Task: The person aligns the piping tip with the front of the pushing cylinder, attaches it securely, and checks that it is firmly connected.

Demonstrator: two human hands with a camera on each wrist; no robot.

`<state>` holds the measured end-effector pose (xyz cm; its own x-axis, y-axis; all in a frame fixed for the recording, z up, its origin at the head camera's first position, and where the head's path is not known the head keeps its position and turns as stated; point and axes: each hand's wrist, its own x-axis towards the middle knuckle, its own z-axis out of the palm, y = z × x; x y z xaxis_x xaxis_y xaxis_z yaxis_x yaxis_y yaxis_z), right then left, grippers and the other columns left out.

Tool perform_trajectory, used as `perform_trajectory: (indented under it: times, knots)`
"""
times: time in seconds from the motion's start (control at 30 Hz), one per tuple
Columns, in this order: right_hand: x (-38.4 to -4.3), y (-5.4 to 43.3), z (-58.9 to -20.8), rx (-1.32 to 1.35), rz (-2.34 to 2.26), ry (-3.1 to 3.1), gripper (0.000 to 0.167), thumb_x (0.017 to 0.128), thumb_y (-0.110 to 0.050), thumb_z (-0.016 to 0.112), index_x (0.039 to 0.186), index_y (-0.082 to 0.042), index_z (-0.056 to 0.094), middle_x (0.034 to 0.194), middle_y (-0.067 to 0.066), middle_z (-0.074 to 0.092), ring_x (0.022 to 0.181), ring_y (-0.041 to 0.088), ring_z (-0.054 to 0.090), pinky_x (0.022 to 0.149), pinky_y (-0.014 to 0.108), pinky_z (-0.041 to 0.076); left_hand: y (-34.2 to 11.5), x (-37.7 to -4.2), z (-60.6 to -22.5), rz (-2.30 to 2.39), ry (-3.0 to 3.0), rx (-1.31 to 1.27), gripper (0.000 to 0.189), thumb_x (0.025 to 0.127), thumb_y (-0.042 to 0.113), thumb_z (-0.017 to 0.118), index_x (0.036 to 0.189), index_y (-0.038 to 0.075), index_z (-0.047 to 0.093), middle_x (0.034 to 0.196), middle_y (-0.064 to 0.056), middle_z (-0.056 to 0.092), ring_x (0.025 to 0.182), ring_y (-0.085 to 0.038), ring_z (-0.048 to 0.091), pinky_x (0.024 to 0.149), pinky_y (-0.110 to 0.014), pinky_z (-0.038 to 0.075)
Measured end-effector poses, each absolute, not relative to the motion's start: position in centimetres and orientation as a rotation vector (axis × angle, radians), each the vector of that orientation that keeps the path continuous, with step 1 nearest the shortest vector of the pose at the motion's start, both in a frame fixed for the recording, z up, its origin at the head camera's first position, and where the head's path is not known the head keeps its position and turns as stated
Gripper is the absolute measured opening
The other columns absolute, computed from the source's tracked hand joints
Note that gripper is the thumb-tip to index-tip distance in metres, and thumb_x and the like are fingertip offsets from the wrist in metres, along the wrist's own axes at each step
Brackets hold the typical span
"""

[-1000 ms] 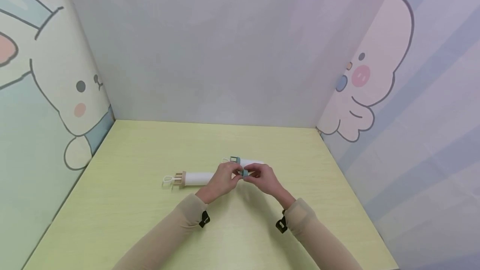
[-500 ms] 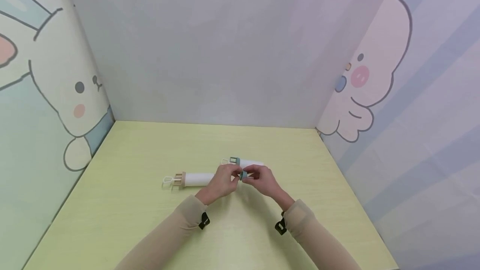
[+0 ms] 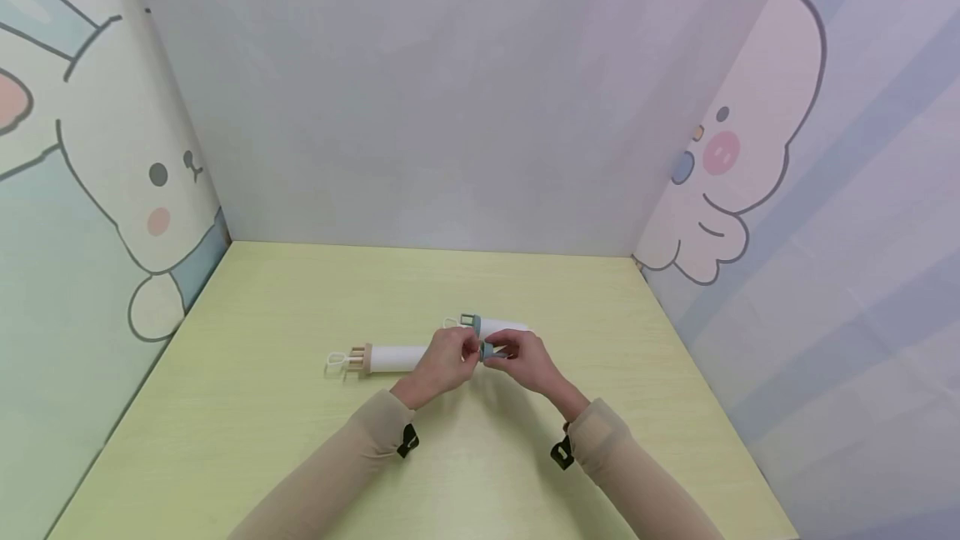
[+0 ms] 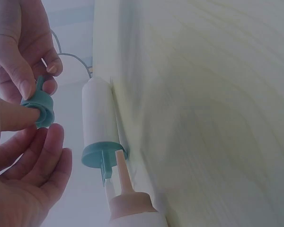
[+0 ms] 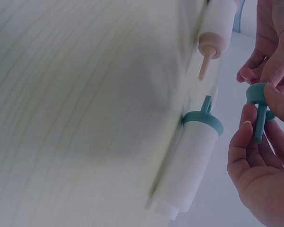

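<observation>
Both hands meet over the table around a teal nozzle cap [image 5: 257, 94] with a thin spout. My right hand [image 3: 527, 358] pinches it between thumb and fingers, spout side towards that hand. My left hand [image 3: 448, 362] has its thumb in the cap's open end, with its fingers curled under the edge. What lies inside the cap is hidden by that thumb. Just behind the hands lies a white icing syringe [image 5: 187, 165] with a teal collar, its threaded end uncapped. A second white syringe [image 3: 396, 358] with brown ends lies left of it, partly behind my left hand.
White loop-handled plungers [image 3: 337, 361] stick out to the left of both syringes. The pale yellow table [image 3: 300, 290] is bounded by a grey back wall [image 3: 420, 107] and cartoon-printed side walls. A small black clip hangs at each wrist.
The teal cap has turned slightly between my fingers, so more of its spout shows towards the right. My left fingertips have shifted a little at its edge. The syringes have not moved.
</observation>
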<state>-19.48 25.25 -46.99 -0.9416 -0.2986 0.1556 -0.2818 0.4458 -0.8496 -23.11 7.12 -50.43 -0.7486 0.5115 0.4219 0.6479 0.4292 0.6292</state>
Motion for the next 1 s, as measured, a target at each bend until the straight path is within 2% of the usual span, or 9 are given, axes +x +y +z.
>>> perform_trajectory:
  times: [0.17,0.3,0.43,0.6,0.8,1.0]
  knots:
    - [-20.5,25.9,-49.0,-0.51,-1.551,2.675,0.026,0.079,-0.002,0.077,0.104,0.0,0.068,0.099,0.012,0.068,0.081,0.025,0.067,0.069,0.032,0.054,7.2,-23.0,-50.3,-1.225,-2.514,-1.033,0.01,0.082,0.002,0.066,0.077,0.011,0.067,0.072,0.007,0.06,0.066,-0.006,0.056,0.059,-0.021,0.047]
    - [-20.7,26.1,-49.3,-0.516,-1.535,2.682,0.025,0.079,-0.009,0.078,0.103,-0.005,0.07,0.098,0.005,0.069,0.079,0.017,0.067,0.069,0.03,0.053,7.4,-22.9,-50.3,-1.236,-2.53,-1.03,0.009,0.083,0.003,0.066,0.08,0.01,0.07,0.074,0.007,0.062,0.067,-0.006,0.056,0.061,-0.022,0.047]
    - [-20.8,26.2,-49.4,-0.52,-1.523,2.685,0.024,0.079,-0.012,0.079,0.102,-0.008,0.07,0.098,0.001,0.069,0.079,0.015,0.067,0.069,0.03,0.053,7.5,-22.9,-50.3,-1.258,-2.55,-1.018,0.008,0.084,0.003,0.067,0.082,0.01,0.071,0.076,0.007,0.062,0.069,-0.007,0.057,0.063,-0.023,0.048]
    - [-20.9,26.1,-49.6,-0.513,-1.524,2.689,0.026,0.08,-0.013,0.078,0.103,-0.008,0.07,0.1,0.003,0.069,0.081,0.017,0.067,0.071,0.031,0.053,7.5,-23.0,-50.2,-1.27,-2.575,-0.996,0.009,0.084,0.004,0.068,0.08,0.011,0.072,0.073,0.007,0.061,0.066,-0.007,0.055,0.06,-0.023,0.047]
    - [-20.1,25.6,-48.3,-0.56,-1.568,2.615,0.027,0.081,-0.003,0.076,0.105,0.003,0.068,0.102,0.013,0.068,0.086,0.027,0.067,0.075,0.037,0.053,7.5,-23.1,-50.2,-1.244,-2.595,-1.002,0.012,0.082,0.004,0.068,0.075,0.012,0.072,0.068,0.008,0.057,0.06,-0.006,0.052,0.053,-0.022,0.045]
    - [-19.0,25.5,-46.6,-0.586,-1.573,2.611,0.024,0.081,0.002,0.074,0.103,0.007,0.067,0.1,0.017,0.067,0.086,0.031,0.067,0.074,0.034,0.053,7.6,-23.3,-50.1,-1.2,-2.604,-1.045,0.012,0.083,0.006,0.068,0.076,0.014,0.073,0.068,0.01,0.056,0.059,-0.004,0.051,0.052,-0.021,0.044]
